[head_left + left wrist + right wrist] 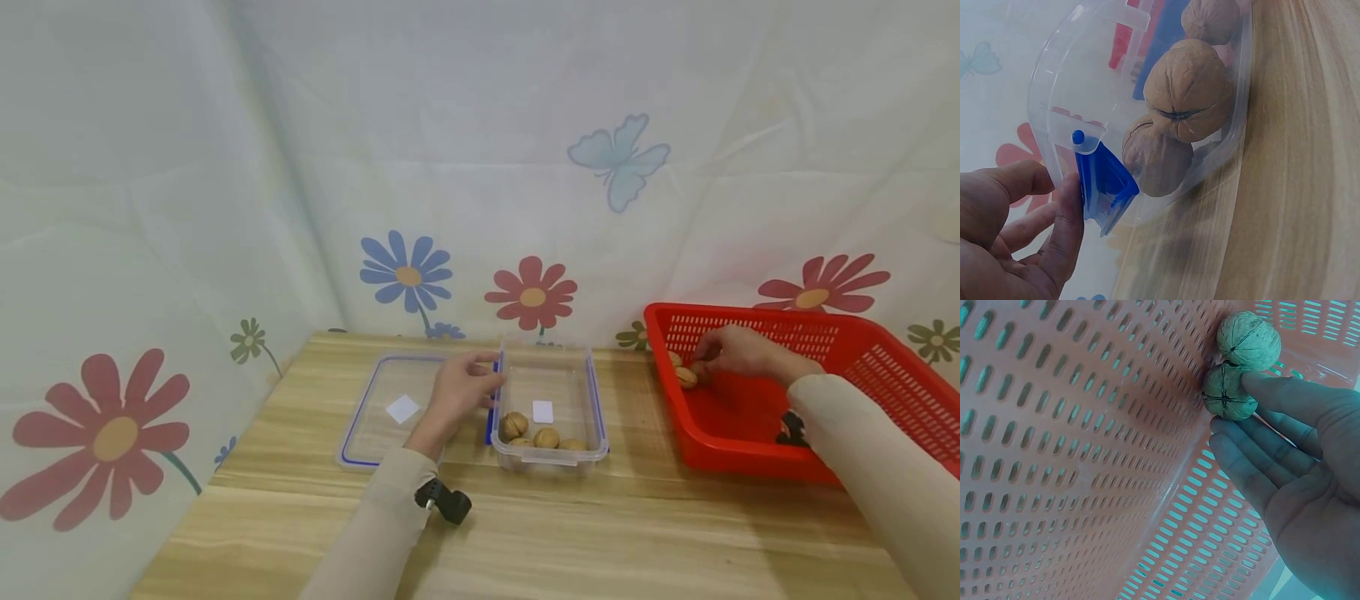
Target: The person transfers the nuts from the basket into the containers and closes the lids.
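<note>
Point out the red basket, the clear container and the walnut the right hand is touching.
red basket (738, 457): head view, near wall.
clear container (550, 461): head view, front rim.
walnut (1227, 392): right wrist view, shell middle.

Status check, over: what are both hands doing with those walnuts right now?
Left hand touches clear box at its blue clip. Right hand fingers on a walnut in red basket, grip unclear. Nothing in the way.

Your bare left hand (459, 390) and bare right hand (731, 352) emerge from long beige sleeves (877, 467); small black wrist-mounted cameras (444, 502) sit strapped at both cuffs.
</note>
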{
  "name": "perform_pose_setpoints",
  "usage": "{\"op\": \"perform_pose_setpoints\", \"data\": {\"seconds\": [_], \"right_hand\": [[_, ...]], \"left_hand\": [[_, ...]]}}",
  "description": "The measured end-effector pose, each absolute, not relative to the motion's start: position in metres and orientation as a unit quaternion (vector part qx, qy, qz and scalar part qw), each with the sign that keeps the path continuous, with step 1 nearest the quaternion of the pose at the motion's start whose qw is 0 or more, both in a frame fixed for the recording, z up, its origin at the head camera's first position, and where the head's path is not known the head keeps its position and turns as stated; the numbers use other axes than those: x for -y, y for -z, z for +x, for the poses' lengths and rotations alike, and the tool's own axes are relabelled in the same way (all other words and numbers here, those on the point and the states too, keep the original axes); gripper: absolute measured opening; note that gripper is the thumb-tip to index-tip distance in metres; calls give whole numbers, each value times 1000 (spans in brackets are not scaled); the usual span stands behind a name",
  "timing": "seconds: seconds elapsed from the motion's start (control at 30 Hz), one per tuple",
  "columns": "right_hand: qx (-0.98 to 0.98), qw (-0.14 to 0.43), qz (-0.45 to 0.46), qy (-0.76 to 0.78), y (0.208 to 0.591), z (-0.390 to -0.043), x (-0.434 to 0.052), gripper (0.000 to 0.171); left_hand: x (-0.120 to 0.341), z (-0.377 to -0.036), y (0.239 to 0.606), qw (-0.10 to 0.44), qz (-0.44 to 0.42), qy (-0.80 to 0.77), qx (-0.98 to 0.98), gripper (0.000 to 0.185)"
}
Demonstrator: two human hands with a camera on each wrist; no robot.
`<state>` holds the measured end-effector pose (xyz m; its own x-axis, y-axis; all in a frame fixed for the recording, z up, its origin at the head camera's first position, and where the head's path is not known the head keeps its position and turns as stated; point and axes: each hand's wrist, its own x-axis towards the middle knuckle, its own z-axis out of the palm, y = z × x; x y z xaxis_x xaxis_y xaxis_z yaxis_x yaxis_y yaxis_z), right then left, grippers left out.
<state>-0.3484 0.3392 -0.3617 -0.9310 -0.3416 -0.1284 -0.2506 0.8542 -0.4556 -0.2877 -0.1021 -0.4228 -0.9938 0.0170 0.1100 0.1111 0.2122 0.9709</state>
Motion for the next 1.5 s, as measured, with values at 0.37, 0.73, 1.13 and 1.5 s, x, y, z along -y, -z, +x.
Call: {"op": "perform_pose_setpoints", "data": {"seconds": [0.37,0.73,1.13,1.5], "right_hand": [[-957,104,-161,218,361,-348,-340,32],[-959,98,-152,219,358,-347,-338,34],[-960,56,-146,234,347,-338,-335,41],[-958,4,-160,238,328,-324,-327,45]], "left_hand": [[101,-289,423,35,-35,621,782,39],[103,-289,423,34,-39,623,780,38],[103,-288,424,30,-43,628,776,38],[103,-289,424,30,-40,633,773,38]]}}
